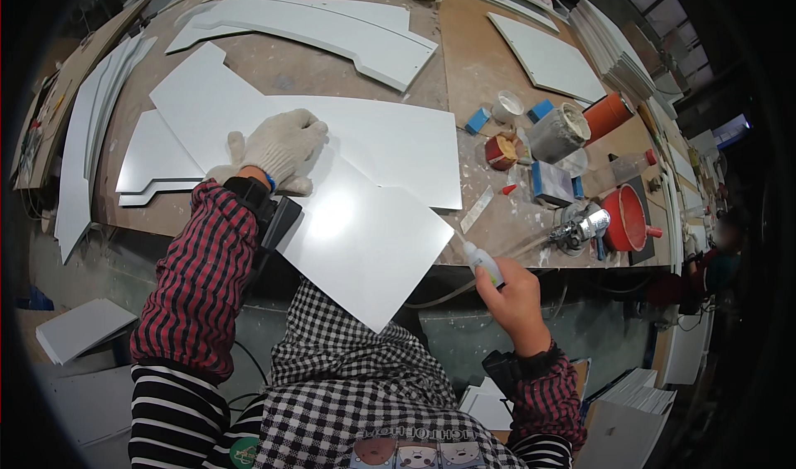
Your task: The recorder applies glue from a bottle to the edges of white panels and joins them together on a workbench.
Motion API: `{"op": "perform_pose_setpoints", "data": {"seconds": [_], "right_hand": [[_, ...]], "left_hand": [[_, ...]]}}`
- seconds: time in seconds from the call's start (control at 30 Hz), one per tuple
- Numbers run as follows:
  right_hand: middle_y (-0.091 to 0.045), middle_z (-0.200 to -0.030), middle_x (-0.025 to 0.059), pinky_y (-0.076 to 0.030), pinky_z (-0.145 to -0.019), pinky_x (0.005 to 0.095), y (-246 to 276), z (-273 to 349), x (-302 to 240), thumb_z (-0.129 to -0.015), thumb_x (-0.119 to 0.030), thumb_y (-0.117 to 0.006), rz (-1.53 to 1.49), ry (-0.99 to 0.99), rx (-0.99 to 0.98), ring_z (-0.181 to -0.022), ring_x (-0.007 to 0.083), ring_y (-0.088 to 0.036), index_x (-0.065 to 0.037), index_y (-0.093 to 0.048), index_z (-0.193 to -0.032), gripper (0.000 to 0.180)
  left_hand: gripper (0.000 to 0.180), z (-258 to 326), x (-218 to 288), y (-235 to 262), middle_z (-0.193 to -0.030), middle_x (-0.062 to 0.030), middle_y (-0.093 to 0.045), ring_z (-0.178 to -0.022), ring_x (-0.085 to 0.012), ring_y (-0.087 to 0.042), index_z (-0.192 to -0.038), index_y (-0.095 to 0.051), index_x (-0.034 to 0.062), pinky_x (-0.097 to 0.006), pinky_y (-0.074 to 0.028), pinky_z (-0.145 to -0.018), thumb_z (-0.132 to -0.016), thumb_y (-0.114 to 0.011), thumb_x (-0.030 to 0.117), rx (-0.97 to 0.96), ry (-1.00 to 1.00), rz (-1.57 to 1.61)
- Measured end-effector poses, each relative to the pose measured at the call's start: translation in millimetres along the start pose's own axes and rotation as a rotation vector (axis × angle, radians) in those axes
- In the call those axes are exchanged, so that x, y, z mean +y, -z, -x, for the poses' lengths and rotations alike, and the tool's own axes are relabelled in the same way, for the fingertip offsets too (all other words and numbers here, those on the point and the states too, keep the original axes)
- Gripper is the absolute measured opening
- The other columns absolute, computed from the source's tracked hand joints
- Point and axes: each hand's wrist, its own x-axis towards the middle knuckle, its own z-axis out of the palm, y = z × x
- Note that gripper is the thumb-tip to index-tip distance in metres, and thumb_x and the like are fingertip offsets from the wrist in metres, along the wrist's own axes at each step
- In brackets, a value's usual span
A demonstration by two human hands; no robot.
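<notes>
A white panel (pixel 365 245) lies at an angle on top of other white panels (pixel 406 137), its near corner jutting past the table edge over my lap. My left hand (pixel 282 145), in a pale knit work glove, bears down on it with bent fingers, holding it against the stack; the fingertips are partly hidden. Bare and closed, my right hand (pixel 512 293) grips a small white squeeze bottle (pixel 482 263). The bottle is tilted, and its thin nozzle points up toward the panel's right corner, very near that edge.
Right of the panels stand a grey tub (pixel 560 133), an orange cylinder (pixel 608 118), blue-sided blocks (pixel 551 183), a red cup (pixel 626 218) and a metal tool (pixel 579 228). Long shaped panels (pixel 307 29) lie at the back, others (pixel 91 137) at left. A red cap (pixel 508 189) rests nearby.
</notes>
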Motion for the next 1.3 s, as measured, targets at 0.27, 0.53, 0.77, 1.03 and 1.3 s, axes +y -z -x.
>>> {"op": "perform_pose_setpoints", "data": {"seconds": [0.27, 0.53, 0.77, 1.03, 1.3], "right_hand": [[-0.062, -0.077, 0.0174, -0.048, -0.058, 0.0394, 3, 1, 0, -0.082, -0.018, -0.069, 0.021, 0.006, -0.012, -0.066, 0.0364, -0.061, -0.002, -0.066, -0.087, 0.018], [-0.063, -0.078, 0.0143, -0.049, -0.061, 0.0367, -18, 7, 11, -0.087, -0.018, -0.067, -0.169, -0.137, 0.021, -0.068, 0.0262, -0.063, 0.0, -0.065, -0.091, 0.019], [-0.064, -0.092, 0.0041, -0.05, -0.071, 0.0226, -46, 15, 7, -0.093, -0.014, -0.064, -0.984, -0.534, 0.109, -0.08, 0.0091, -0.06, 0.0, -0.06, -0.109, 0.022], [-0.058, -0.093, 0.0046, -0.048, -0.068, 0.0248, -77, 6, 25, -0.088, -0.011, -0.068, -0.777, -0.375, 0.331, -0.075, 0.0112, -0.057, 0.001, -0.061, -0.106, 0.022], [-0.055, -0.069, 0.01, -0.045, -0.058, 0.0336, -70, -10, 6, -0.082, -0.016, -0.071, -0.461, -0.363, 0.315, -0.061, 0.0227, -0.054, -0.001, -0.062, -0.095, 0.022]], "left_hand": [[0.044, 1, 1, -2, -0.101, -0.0157, -0.069, -0.096, -0.0308, -0.064, -0.111, -0.065, 0.0042, -0.039, -0.048, -0.089, -0.089, -0.05, 0.039, -0.015, 0.018, 0.013], [0.043, -1, -4, 2, -0.102, -0.0165, -0.069, -0.096, -0.0315, -0.065, -0.111, -0.066, 0.005, -0.039, -0.048, -0.089, -0.089, -0.05, 0.039, 0.001, 0.01, -0.003], [0.037, 2, -5, -4, -0.09, -0.0166, -0.07, -0.085, -0.029, -0.067, -0.101, -0.068, 0.0042, -0.036, -0.05, -0.081, -0.086, -0.057, 0.036, 0.1, -0.153, 0.044], [0.038, 41, 48, -15, -0.081, -0.0071, -0.067, -0.073, -0.0127, -0.061, -0.111, -0.066, -0.0012, -0.027, -0.051, -0.067, -0.085, -0.065, 0.027, -0.291, -0.038, 0.188], [0.053, 43, 81, -42, -0.11, -0.0187, -0.068, -0.1, -0.0308, -0.064, -0.124, -0.061, 0.0021, -0.034, -0.049, -0.09, -0.086, -0.058, 0.039, -0.466, -0.37, 0.0]]}}
